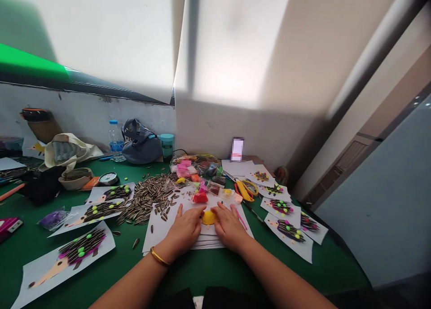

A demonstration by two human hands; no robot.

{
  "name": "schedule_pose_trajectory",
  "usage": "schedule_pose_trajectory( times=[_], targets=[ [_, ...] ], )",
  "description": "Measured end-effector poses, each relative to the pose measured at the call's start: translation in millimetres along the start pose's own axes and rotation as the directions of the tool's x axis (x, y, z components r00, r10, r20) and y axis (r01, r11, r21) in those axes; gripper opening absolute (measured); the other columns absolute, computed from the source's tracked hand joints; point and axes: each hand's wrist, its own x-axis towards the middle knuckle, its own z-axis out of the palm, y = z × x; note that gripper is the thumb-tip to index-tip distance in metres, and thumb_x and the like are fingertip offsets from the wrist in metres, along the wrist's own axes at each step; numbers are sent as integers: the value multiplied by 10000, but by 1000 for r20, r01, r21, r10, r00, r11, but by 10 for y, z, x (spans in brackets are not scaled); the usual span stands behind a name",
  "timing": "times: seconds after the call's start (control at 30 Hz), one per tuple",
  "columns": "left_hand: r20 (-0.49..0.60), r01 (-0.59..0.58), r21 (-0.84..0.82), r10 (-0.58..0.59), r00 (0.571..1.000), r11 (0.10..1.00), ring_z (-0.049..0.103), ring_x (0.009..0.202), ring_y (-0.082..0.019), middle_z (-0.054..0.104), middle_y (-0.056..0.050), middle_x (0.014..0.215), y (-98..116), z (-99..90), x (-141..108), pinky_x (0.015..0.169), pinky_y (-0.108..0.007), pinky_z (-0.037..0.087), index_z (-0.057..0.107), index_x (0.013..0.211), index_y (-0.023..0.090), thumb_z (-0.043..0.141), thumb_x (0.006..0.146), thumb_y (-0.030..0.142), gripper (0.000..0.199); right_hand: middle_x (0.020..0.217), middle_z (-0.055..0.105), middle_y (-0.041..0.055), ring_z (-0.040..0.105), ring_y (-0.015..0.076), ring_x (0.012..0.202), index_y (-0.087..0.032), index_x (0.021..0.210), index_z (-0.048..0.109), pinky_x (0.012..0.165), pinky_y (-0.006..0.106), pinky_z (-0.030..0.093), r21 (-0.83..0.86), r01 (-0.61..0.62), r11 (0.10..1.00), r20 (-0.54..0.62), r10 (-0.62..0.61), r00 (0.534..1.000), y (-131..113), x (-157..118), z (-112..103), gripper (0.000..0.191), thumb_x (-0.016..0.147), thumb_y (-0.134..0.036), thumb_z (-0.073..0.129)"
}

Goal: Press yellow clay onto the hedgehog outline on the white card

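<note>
A flat, rounded piece of yellow modelling clay [209,218] lies on a stack of white paper [208,243] in front of me. My left hand [185,228] holds its left edge with thumb and forefinger, the other fingers resting on the sheet. From the opposite side my right hand [230,225] presses the clay's right edge with its fingertips. Small peach clay bits show just below the yellow piece. A thin pink clay strip [241,219] lies right of my right hand. Red clay [200,197] sits just beyond my fingers.
Sunflower seeds [144,196] are heaped to the left. Finished hedgehog pictures lie at left [67,264] and right [289,237]. Bagged clay [188,169], yellow-handled scissors [245,190], and a propped phone [237,149] stand farther back. A bottle [116,140] stands by the wall.
</note>
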Motion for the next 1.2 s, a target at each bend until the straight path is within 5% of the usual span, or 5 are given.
schedule_pose_trajectory(
  times=[0.67,0.9,1.2],
  targets=[
    [25,18,-33,-18,1000,999,559,1184,-212,639,-67,1232,13,-9,5,1157,-596,16,391,1404,260,408,839,117,583,1362,560,82,347,235,1386,-219,1409,397,1172,547,44,80,12,997,-44,-8,999,34,-7,-1,568,842,-182,412],
    [42,4,-59,-1,999,998,507,1253,-278,565,-89,1350,9,-44,-24,1142,-631,8,330,1437,289,646,767,297,741,1342,561,82,428,220,1318,-222,1410,382,1172,539,80,133,18,991,-90,-6,996,78,-12,10,589,827,-150,415],
    [53,11,-52,-8,999,999,468,1288,-279,535,-100,1383,-6,-35,-24,1134,-638,-6,319,1437,289,684,758,296,772,1164,650,91,546,205,1169,-170,1329,460,1169,479,203,137,7,991,-208,22,978,170,-27,61,505,832,-114,392]
  ],
)
